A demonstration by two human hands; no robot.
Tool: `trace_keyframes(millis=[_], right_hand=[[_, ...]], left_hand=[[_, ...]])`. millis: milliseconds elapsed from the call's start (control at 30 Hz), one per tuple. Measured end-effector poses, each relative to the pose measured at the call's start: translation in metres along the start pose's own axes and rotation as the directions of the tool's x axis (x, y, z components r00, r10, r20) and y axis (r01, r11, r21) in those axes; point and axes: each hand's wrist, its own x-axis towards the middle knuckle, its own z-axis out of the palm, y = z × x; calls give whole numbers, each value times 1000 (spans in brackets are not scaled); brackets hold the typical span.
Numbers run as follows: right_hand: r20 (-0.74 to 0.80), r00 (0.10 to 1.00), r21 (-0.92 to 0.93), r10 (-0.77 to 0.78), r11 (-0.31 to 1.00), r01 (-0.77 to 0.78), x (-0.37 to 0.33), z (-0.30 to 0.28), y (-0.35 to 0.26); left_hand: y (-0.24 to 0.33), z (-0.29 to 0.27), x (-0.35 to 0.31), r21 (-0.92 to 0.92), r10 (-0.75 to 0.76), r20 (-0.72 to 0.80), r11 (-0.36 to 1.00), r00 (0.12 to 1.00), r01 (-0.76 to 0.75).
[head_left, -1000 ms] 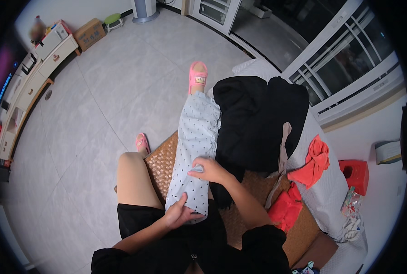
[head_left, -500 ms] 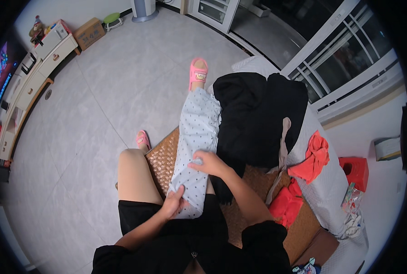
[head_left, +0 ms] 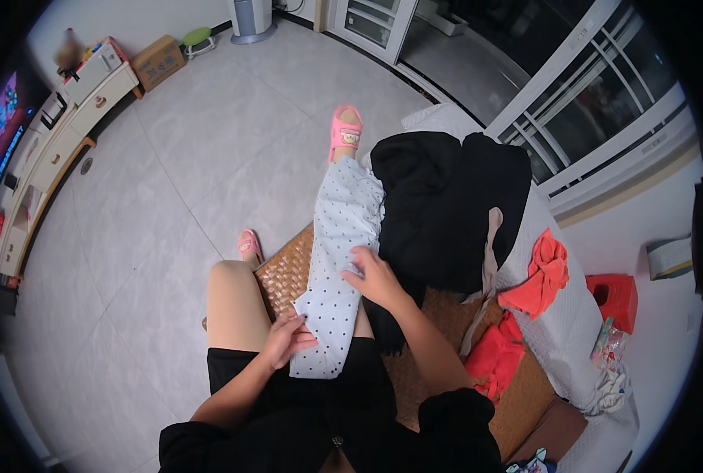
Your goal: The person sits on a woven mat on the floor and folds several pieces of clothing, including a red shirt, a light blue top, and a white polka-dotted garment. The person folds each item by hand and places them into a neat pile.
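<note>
A long pale cloth garment piece with dark dots (head_left: 329, 331) lies lengthwise over my right leg, gathered at its far end near the foot. My left hand (head_left: 287, 342) is at its near left edge, fingers stretched out over the fabric and the thumb by a folded corner. Farther up, my right hand (head_left: 373, 277) rests at the cloth's right side, its thumb and curved fingers apart. I see no cloth pinched in either hand. Past the garment's far end, my right foot wears a pink slipper (head_left: 344, 142).
A heap of black cloth (head_left: 446, 205) lies right of the leg on the woven-mat seat (head_left: 288, 264). Red garments (head_left: 537, 276), a red box (head_left: 613, 299) and a plastic packet (head_left: 606, 347) are farther right. A low cabinet (head_left: 64, 154) curves along the left.
My right hand has loosened from the cloth and shifted slightly right. My left hand has come out from beneath the near end, which now lies flatter and straighter.
</note>
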Motion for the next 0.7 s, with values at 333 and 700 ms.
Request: trace_keyframes(millis=[333, 700], right_hand=[[332, 745, -356, -579, 655, 667, -82, 10, -11], [352, 823, -22, -446, 875, 484, -69, 41, -17]], left_hand=[[62, -3, -3, 550, 347, 835, -558, 427, -621], [79, -24, 30, 408, 83, 898, -524, 432, -748]])
